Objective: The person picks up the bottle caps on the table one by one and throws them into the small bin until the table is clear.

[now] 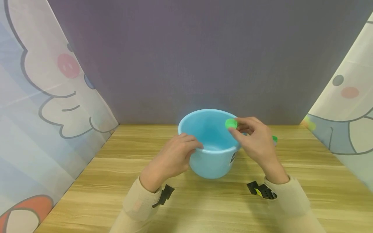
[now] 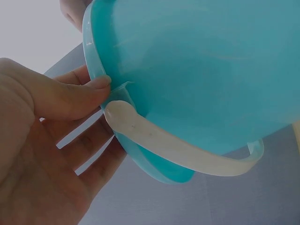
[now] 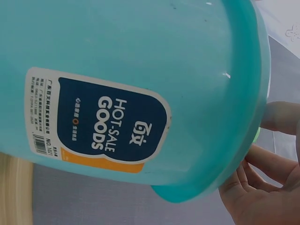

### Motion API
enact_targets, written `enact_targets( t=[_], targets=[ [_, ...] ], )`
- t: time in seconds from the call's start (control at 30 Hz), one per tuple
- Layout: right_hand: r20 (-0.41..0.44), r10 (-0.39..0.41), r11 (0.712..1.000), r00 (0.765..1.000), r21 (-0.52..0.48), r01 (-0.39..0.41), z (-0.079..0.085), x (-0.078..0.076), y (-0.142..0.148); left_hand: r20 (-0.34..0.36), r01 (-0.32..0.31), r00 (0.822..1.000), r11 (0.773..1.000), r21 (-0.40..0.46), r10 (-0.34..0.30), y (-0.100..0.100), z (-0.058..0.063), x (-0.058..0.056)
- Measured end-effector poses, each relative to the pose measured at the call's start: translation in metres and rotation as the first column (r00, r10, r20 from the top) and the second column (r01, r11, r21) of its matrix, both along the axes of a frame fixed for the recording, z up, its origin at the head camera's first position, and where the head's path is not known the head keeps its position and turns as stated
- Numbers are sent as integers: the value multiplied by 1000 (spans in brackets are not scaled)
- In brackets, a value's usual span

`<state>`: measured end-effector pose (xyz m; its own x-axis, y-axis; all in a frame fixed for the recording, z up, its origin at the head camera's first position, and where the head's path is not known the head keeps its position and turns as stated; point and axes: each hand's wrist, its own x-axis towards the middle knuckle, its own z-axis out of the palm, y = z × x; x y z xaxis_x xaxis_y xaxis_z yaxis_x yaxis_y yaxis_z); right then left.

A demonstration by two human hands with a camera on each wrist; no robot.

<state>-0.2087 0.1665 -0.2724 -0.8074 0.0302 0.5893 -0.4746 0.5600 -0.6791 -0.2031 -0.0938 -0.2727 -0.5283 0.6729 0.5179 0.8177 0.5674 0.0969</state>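
A light blue plastic bucket stands upright on the wooden table. My left hand holds its near left rim, the fingers over the edge; in the left wrist view the thumb presses the outside beside the white handle. Over the bucket's right rim, my right hand pinches a small, round, flat green disc between thumb and forefinger. The right wrist view has the bucket mostly hiding that disc, with the fingers beside the rim. A printed label is stuck on the bucket's side.
Partly hidden behind my right hand, a green-topped object sits on the table. A dark grey panel rises at the back. Cartoon-printed sheets line the left and right sides.
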Motion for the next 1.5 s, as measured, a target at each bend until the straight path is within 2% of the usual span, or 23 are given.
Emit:
enact_targets(
  t=[0.8,1.2,1.5],
  targets=[
    [-41,35,999,999,-20,-35,-5,-1,-9,-8,8,1000,1000,2,-8,0,-1,-1],
    [-106,51,997,993,-50,-57,-6,-3,-11,-6,5,1000,1000,7,-5,0,-1,1],
    [-119,53,995,991,-77,-63,-5,-2,-11,-7,6,1000,1000,4,-6,0,-1,1]
  ],
)
